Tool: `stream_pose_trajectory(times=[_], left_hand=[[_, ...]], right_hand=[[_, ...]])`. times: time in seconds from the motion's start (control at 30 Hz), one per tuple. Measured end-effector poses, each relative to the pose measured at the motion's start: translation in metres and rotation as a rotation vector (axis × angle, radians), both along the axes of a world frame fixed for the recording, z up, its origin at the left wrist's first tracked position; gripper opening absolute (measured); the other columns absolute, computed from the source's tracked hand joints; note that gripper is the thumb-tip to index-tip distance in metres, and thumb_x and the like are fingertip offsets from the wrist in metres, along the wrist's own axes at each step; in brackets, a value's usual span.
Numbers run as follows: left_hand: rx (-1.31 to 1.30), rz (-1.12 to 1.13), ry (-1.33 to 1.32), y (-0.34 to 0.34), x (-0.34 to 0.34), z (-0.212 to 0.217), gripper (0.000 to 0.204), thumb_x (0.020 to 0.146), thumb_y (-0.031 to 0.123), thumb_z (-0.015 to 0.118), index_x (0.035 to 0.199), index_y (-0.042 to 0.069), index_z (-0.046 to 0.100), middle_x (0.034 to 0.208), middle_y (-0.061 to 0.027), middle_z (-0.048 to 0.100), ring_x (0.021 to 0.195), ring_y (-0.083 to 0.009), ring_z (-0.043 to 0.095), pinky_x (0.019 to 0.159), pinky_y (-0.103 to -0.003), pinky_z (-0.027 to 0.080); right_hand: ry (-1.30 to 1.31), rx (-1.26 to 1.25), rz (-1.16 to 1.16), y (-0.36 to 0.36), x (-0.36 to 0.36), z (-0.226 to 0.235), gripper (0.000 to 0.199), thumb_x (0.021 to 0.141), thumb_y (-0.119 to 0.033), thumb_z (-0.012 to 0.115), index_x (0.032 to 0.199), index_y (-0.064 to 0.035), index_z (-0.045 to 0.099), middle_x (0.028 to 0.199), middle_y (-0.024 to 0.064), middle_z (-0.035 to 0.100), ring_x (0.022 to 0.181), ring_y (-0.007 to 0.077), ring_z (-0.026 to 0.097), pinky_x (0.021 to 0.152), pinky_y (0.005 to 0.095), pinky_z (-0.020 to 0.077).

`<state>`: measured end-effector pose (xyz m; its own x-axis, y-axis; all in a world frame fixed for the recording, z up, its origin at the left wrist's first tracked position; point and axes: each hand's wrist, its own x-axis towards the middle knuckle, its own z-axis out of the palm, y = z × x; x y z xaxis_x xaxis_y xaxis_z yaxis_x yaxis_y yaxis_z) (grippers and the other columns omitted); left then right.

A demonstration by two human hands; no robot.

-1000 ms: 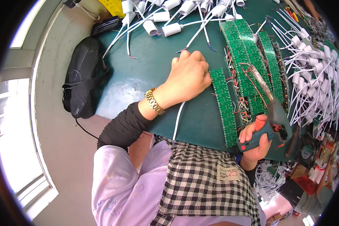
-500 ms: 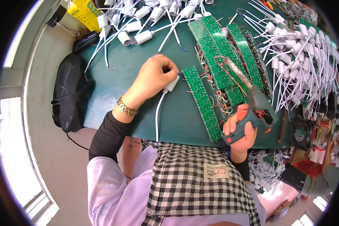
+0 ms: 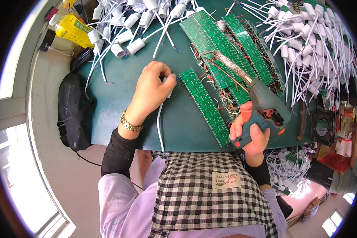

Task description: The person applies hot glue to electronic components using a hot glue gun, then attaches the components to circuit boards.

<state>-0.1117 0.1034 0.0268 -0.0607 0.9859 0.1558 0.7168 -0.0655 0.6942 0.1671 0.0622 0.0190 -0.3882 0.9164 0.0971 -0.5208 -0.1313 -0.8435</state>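
My left hand (image 3: 152,87), with a gold watch at its wrist, is closed on a white plastic cap whose white cable (image 3: 160,123) hangs toward the front table edge. Fingers cover most of the cap. Right beside those fingertips is the far end of a narrow green circuit board strip (image 3: 205,108), lying flat. My right hand (image 3: 256,139) grips a dark teal soldering gun (image 3: 266,104) by its handle. The gun's metal tip points far left, above a stack of green circuit board panels (image 3: 210,41) with small wires showing beneath.
White cabled caps (image 3: 137,46) lie heaped at the far left, and another large pile (image 3: 309,47) covers the far right. A yellow bottle (image 3: 72,31) and a black mesh pouch (image 3: 72,107) sit at the left edge. A black fan (image 3: 322,127) stands at right.
The whole view has shifted a little, moving the table's contents up and left. My left fingers now cover more of the white cap. Both hands keep their grips.
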Motion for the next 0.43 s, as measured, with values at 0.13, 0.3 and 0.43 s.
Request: stream_pose_trajectory(times=[0.13, 0.3, 0.43], left_hand=[[0.07, -0.038, 0.043, -0.0027, 0.0025, 0.0018, 0.008, 0.078, 0.006, 0.061, 0.08, -0.001, 0.057, 0.086, -0.0074, 0.058, 0.076, -0.0173, 0.055, 0.072, -0.028, 0.045], [0.009, 0.03, -0.008, -0.0032, 0.004, -0.0008, 0.008, 0.075, 0.006, 0.062, 0.076, -0.001, 0.057, 0.083, -0.0075, 0.058, 0.08, -0.0189, 0.055, 0.076, -0.03, 0.045], [0.021, 0.052, 0.057, -0.0034, 0.0042, -0.002, 0.008, 0.074, 0.006, 0.062, 0.078, 0.0, 0.058, 0.084, -0.0072, 0.059, 0.084, -0.0198, 0.055, 0.079, -0.03, 0.044]], right_hand=[[0.025, 0.025, -0.051, 0.0027, 0.0043, -0.0076, 0.05, 0.088, -0.028, 0.058, 0.124, 0.0025, 0.041, 0.07, 0.0097, 0.053, 0.058, 0.0186, 0.055, 0.056, 0.0306, 0.0472], [0.01, 0.012, -0.051, 0.0033, 0.0022, -0.0048, 0.049, 0.088, -0.029, 0.058, 0.123, 0.0022, 0.042, 0.069, 0.0095, 0.053, 0.058, 0.0183, 0.055, 0.056, 0.0306, 0.0472], [-0.026, 0.007, -0.015, -0.0003, 0.0034, -0.0088, 0.053, 0.088, -0.029, 0.058, 0.126, 0.0018, 0.039, 0.071, 0.0099, 0.054, 0.06, 0.0188, 0.055, 0.058, 0.0314, 0.0478]])
